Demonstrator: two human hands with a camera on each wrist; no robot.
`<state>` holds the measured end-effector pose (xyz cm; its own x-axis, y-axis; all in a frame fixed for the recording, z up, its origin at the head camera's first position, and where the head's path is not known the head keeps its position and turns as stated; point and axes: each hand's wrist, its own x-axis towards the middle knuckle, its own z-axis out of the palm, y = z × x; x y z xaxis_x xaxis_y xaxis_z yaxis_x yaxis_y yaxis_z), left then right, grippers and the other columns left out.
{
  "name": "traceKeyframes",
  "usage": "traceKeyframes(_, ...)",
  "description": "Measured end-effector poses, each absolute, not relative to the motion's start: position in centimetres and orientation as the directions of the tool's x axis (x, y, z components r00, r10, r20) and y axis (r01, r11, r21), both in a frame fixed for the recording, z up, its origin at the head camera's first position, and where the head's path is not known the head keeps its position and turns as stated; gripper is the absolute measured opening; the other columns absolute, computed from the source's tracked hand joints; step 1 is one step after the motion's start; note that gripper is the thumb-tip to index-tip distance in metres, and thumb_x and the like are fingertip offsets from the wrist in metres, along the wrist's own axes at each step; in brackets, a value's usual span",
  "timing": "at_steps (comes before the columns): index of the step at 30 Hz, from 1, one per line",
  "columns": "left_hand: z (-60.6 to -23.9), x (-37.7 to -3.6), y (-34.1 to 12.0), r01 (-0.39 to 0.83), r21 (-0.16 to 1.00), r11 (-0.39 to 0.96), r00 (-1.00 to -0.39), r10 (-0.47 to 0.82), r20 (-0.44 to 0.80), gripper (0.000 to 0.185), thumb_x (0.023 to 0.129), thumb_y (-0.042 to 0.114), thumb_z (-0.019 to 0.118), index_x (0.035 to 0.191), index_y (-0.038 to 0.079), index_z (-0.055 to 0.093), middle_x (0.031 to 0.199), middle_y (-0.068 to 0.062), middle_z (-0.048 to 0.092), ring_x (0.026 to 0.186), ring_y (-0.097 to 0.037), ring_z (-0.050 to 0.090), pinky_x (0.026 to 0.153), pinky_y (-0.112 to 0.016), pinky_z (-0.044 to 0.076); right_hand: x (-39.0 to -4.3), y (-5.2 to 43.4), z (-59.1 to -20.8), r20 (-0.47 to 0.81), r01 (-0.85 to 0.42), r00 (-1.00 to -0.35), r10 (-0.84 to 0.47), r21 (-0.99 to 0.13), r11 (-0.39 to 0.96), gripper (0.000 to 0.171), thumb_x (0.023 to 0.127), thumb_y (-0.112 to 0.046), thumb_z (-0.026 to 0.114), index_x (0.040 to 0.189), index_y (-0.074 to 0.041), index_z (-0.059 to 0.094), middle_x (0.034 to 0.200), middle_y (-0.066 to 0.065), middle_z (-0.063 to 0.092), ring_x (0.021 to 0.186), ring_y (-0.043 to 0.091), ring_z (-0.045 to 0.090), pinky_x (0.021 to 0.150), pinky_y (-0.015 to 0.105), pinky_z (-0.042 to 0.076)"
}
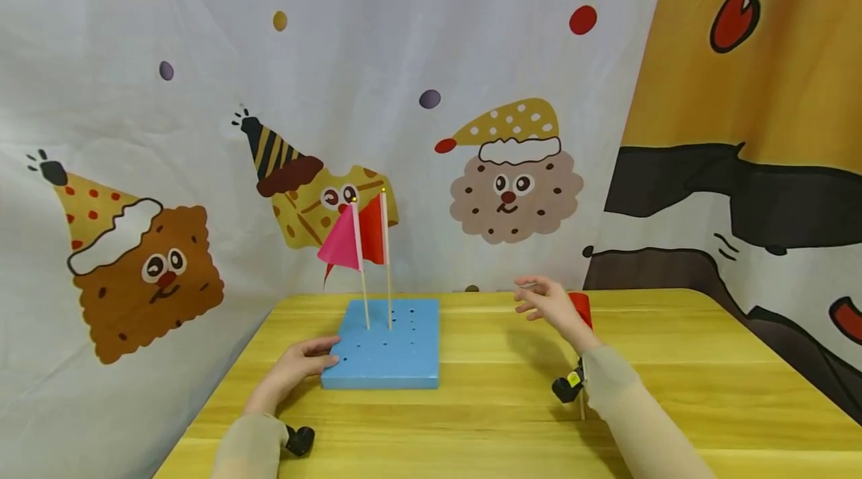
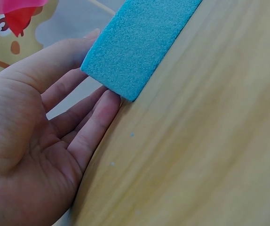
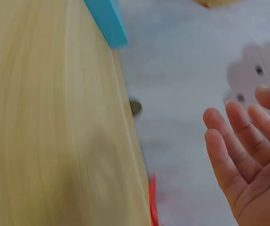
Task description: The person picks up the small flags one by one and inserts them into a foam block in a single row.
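A blue foam block (image 1: 404, 367) with small holes in its top lies on the table. Two flags on thin sticks stand up in it, a pink flag (image 1: 342, 239) and a red flag (image 1: 373, 232). At the block's left side, my left hand (image 1: 299, 367) touches the edge with fairly straight fingers; the left wrist view shows fingertips (image 2: 109, 101) right at the block's corner. My right hand (image 1: 548, 307) hovers over the table, right of the block, fingers spread loosely and holding nothing. Another red flag (image 1: 581, 305) is partly hidden behind the right wrist, its stick showing below.
The wooden table (image 1: 498, 419) reaches back to a white curtain (image 1: 377, 30) printed with cartoon biscuits. A small black camera (image 1: 568, 388) sits on the right wrist, and another black camera (image 1: 300, 440) on the left.
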<state>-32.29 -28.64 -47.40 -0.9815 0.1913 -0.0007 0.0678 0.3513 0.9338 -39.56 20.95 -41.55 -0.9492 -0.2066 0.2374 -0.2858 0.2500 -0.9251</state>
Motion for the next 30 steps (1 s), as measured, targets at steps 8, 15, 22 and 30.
traceKeyframes(8, -47.3, -32.4, -28.6, 0.063, 0.930, 0.362, -0.985, 0.174, -0.001, 0.055, 0.091, 0.025, 0.071, 0.139, 0.004, 0.054, 0.139, -0.020, 0.050, 0.114, -0.028, 0.056, 0.092, -0.043, 0.049, -38.5, 27.6, -42.9, 0.155, -0.188, -0.980, -0.123, -0.927, 0.326, 0.040, 0.096, -0.024, 0.063, 0.117, 0.009, 0.058, 0.105, 0.026, 0.065, 0.080, 0.030, 0.070, 0.066, 0.042, 0.058)
traceKeyframes(15, -47.4, -32.4, -28.5, 0.059, 0.927, 0.371, -0.985, 0.170, -0.006, 0.056, 0.090, 0.027, 0.071, 0.138, 0.004, 0.054, 0.138, -0.019, 0.051, 0.114, -0.027, 0.056, 0.091, -0.043, 0.049, -37.0, 30.5, -44.1, 0.043, -0.081, -0.994, -0.104, -0.911, 0.404, 0.038, 0.093, -0.020, 0.065, 0.114, 0.011, 0.060, 0.094, 0.021, 0.068, 0.076, 0.033, 0.068, 0.064, 0.040, 0.057)
traceKeyframes(22, -47.4, -32.4, -28.6, 0.054, 0.934, 0.353, -0.981, 0.192, -0.016, 0.058, 0.091, 0.027, 0.070, 0.141, 0.004, 0.051, 0.141, -0.021, 0.048, 0.115, -0.030, 0.056, 0.093, -0.045, 0.048, -35.8, 31.5, -44.6, -0.086, 0.027, -0.991, -0.105, -0.882, 0.470, 0.026, 0.091, -0.015, 0.066, 0.103, 0.009, 0.064, 0.072, 0.010, 0.064, 0.059, 0.018, 0.059, 0.055, 0.032, 0.053)
traceKeyframes(30, -47.5, -32.5, -28.6, 0.045, 0.934, 0.354, -0.980, 0.198, -0.027, 0.059, 0.091, 0.027, 0.070, 0.141, 0.004, 0.051, 0.141, -0.022, 0.047, 0.115, -0.030, 0.057, 0.093, -0.045, 0.049, -35.0, 31.0, -44.9, -0.157, 0.084, -0.984, -0.088, -0.832, 0.548, 0.023, 0.087, -0.016, 0.071, 0.077, -0.002, 0.058, 0.059, 0.002, 0.050, 0.048, 0.012, 0.045, 0.045, 0.026, 0.043)
